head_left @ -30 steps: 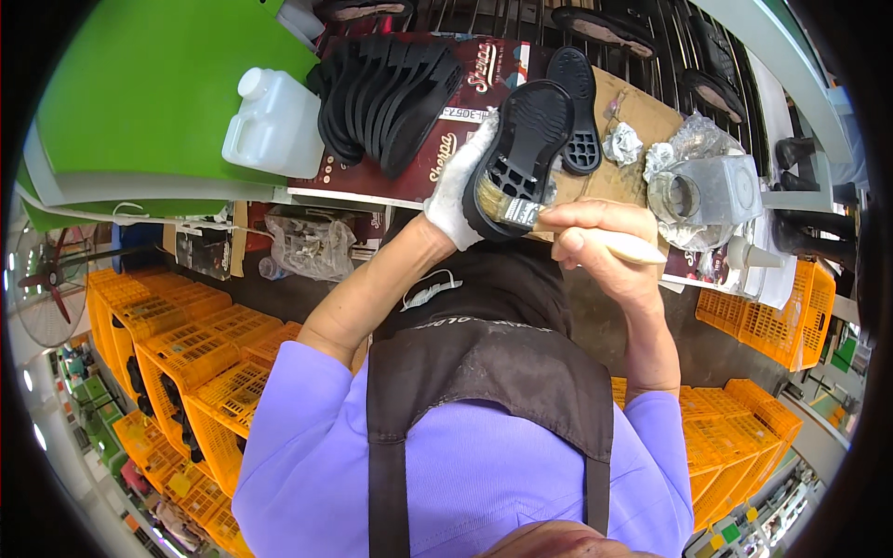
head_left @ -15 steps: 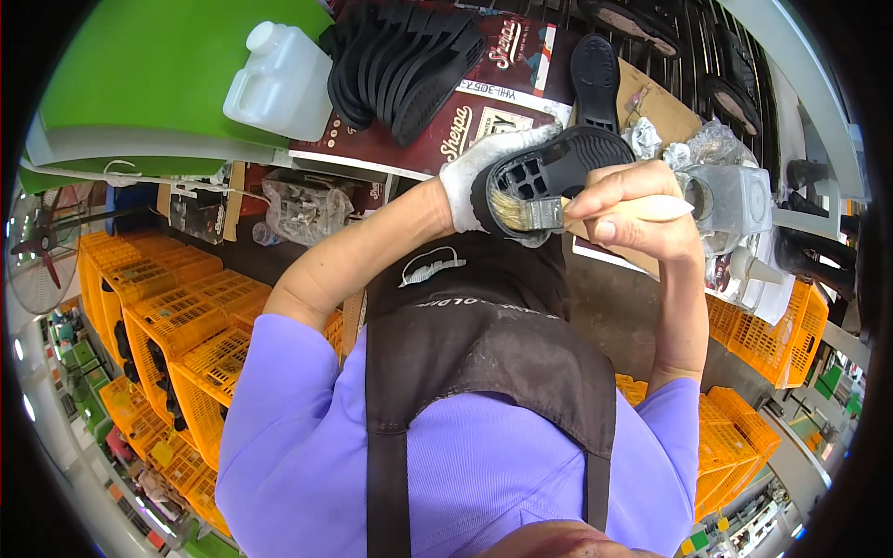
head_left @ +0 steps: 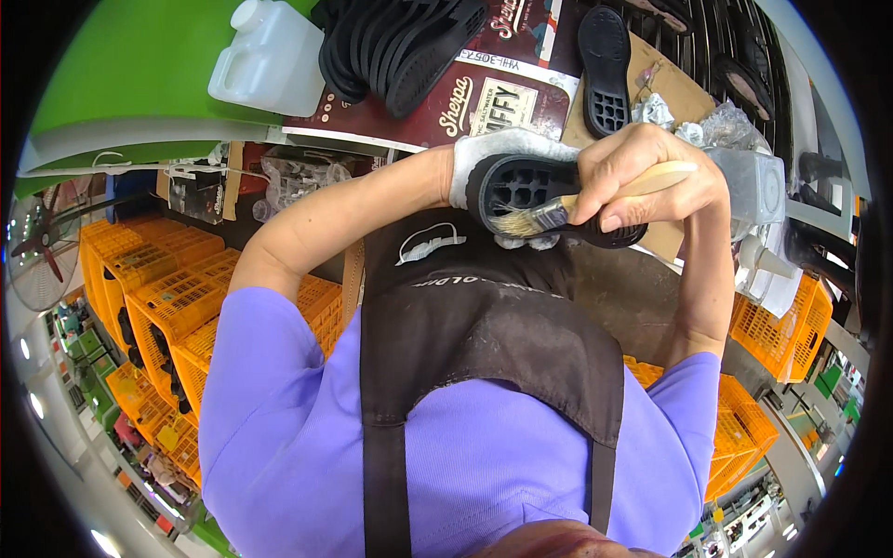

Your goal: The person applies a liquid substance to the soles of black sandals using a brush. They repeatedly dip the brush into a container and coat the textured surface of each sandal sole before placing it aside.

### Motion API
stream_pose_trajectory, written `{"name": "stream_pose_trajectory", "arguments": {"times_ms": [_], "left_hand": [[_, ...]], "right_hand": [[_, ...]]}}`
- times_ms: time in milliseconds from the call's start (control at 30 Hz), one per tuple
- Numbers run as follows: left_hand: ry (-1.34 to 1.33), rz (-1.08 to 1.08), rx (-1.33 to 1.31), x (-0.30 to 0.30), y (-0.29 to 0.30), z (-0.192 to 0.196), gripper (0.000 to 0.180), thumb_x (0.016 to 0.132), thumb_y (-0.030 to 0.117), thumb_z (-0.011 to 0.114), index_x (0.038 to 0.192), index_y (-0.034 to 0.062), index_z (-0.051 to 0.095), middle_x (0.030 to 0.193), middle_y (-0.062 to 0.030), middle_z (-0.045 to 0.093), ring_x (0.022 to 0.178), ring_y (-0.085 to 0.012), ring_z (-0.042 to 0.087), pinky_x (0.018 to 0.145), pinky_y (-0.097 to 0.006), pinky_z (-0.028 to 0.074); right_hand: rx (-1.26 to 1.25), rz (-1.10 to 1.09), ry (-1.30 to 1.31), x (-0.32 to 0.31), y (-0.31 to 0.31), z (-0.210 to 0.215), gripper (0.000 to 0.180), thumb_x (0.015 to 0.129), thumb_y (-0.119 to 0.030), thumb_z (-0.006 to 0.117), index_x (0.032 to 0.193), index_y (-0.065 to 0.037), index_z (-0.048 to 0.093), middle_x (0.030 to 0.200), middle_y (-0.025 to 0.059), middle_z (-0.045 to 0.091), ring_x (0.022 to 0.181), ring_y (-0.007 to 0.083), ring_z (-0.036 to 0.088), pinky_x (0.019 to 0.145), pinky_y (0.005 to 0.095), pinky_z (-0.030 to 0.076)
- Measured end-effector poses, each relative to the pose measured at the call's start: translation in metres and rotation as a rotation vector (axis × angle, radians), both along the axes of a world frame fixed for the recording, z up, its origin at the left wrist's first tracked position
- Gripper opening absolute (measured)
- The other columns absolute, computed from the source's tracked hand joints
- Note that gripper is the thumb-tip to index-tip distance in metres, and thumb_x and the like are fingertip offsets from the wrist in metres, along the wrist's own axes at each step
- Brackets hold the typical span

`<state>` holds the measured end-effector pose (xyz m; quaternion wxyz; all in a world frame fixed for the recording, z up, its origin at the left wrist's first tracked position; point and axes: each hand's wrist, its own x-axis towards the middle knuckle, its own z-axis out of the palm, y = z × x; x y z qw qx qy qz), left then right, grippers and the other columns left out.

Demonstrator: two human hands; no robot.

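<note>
My left hand, in a white glove, grips a black rubber shoe sole held close to my chest, its ribbed inner side facing up. My right hand, bare, is closed around the wooden handle of a paintbrush; the bristles rest on the sole's inner face. A dark apron covers my purple shirt below the hands.
On the bench ahead lie a stack of black soles, one single black sole, a white plastic jug, a clear plastic container and flattened cardboard. Orange crates stand at left and lower right.
Both hands have drawn the sole and brush down from the bench toward my chest. The sole has turned from near upright to lying flat, with the brush now on its inner face.
</note>
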<state>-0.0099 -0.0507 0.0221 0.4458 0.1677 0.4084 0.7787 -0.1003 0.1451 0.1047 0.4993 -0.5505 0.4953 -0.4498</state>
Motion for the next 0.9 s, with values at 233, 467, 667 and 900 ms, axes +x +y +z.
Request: {"name": "stream_pose_trajectory", "arguments": {"times_ms": [233,467,667,900], "left_hand": [[-0.683,-0.025,-0.062,-0.006,0.000,0.000,0.046,0.095,0.041,0.041,0.111,0.0007,0.057,0.091,-0.0163,0.065,0.073,-0.0283,0.065,0.058,-0.038,0.056],[-0.730,0.094,0.256,-0.007,-0.004,0.006,0.063,0.095,0.047,0.030,0.123,-0.0064,0.046,0.093,-0.0331,0.057,0.070,-0.0358,0.064,0.052,-0.044,0.057],[-0.667,0.179,0.457,-0.001,-0.003,-0.010,0.069,0.092,0.054,0.032,0.126,-0.0049,0.042,0.099,-0.0365,0.054,0.071,-0.0399,0.063,0.052,-0.044,0.057],[-0.812,0.138,0.426,0.005,-0.001,0.012,0.079,0.087,0.065,0.034,0.122,-0.0044,0.047,0.090,-0.0347,0.057,0.070,-0.0405,0.063,0.050,-0.046,0.056]], "right_hand": [[0.135,-0.052,0.118,-0.004,0.029,0.004,0.019,0.079,-0.006,0.067,0.097,0.000,0.069,0.079,0.0108,0.063,0.071,0.0184,0.057,0.062,0.0298,0.042],[0.161,-0.498,0.353,0.006,0.083,0.011,0.027,0.078,-0.022,0.065,0.091,0.002,0.069,0.068,0.0090,0.056,0.062,0.0198,0.051,0.056,0.0330,0.037],[-0.149,-0.792,0.622,0.041,0.072,0.013,0.016,0.074,-0.007,0.071,0.088,-0.002,0.066,0.074,0.0059,0.057,0.069,0.0188,0.058,0.062,0.0286,0.046],[-0.170,-0.763,0.548,0.061,0.049,-0.005,0.029,0.067,0.002,0.073,0.095,-0.007,0.069,0.080,0.0042,0.056,0.070,0.0165,0.058,0.060,0.0264,0.047]]}}
